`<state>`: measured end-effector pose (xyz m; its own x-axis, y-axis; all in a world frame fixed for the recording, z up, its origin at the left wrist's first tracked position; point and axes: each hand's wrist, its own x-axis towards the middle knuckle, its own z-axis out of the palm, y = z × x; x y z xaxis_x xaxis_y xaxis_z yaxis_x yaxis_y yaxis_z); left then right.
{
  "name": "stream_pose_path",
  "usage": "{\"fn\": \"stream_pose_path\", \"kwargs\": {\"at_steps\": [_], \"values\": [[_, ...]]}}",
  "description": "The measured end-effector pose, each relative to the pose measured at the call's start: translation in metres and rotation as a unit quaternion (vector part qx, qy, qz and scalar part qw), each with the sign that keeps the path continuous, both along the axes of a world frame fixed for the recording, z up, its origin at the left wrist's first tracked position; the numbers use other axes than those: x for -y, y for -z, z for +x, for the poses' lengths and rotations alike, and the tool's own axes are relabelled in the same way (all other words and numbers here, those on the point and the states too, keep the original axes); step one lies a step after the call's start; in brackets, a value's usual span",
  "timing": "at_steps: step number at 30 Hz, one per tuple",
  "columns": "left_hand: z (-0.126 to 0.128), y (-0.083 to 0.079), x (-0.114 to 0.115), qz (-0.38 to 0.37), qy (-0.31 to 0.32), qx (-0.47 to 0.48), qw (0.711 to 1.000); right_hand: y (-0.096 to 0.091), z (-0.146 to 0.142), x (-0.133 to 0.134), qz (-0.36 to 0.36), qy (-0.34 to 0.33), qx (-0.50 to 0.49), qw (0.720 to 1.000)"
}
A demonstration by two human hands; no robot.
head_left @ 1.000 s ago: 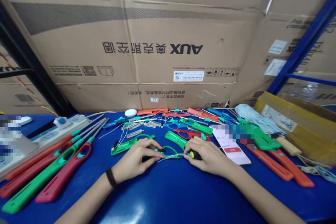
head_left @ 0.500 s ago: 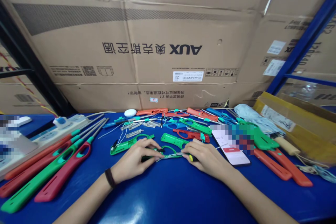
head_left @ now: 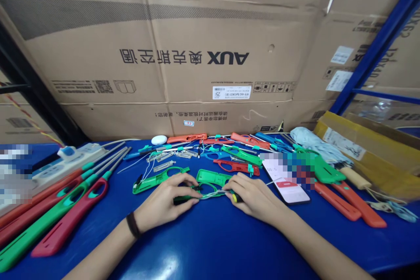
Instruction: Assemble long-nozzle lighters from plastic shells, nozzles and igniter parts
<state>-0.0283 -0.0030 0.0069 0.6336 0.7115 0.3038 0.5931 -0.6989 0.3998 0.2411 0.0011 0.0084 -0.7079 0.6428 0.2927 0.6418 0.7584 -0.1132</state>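
Observation:
Between my hands, just above the blue table, is an open green lighter casing half (head_left: 208,186) with a loop-shaped trigger guard. My left hand (head_left: 170,197) is closed on its left end, thumb and fingertips at a small black part. A thin white wire (head_left: 211,194) runs along the casing to the fingertips of my right hand (head_left: 251,194), which pinch it. A yellow-and-black handle (head_left: 235,197), apparently a screwdriver's, shows under my right hand; a thin rod sticks out past its knuckles. Behind lie another green casing half (head_left: 213,177) and a green casing with wires (head_left: 157,180).
Red, blue and green lighter parts (head_left: 231,166) and clear fuel tanks (head_left: 164,166) lie behind. Whole lighters (head_left: 72,214) and a power strip (head_left: 62,168) are at left. A phone (head_left: 288,190), orange lighters (head_left: 361,208) and a yellow-taped box (head_left: 348,140) are at right.
The whole view has shifted slightly, with things appearing a little further left. Both hands keep nearly the same pose and hold on the green lighter casing and wire.

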Motion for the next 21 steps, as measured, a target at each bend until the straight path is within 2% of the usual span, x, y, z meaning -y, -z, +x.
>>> {"fn": "stream_pose_path", "kwargs": {"at_steps": [6,11,17,21], "values": [[-0.005,-0.002,-0.005,-0.023,-0.021,0.011,0.999,-0.004,0.010,0.000,-0.016,-0.001,-0.029,0.999],[-0.011,-0.005,-0.009,-0.045,-0.031,0.013,0.998,-0.003,0.006,-0.002,-0.009,0.001,-0.040,0.999],[-0.012,-0.004,-0.008,-0.079,-0.014,0.036,0.996,-0.001,0.006,0.002,0.012,-0.011,-0.064,0.998],[-0.011,-0.006,-0.007,-0.097,-0.011,0.060,0.993,-0.003,0.009,0.003,-0.015,0.008,-0.057,0.998]]}}
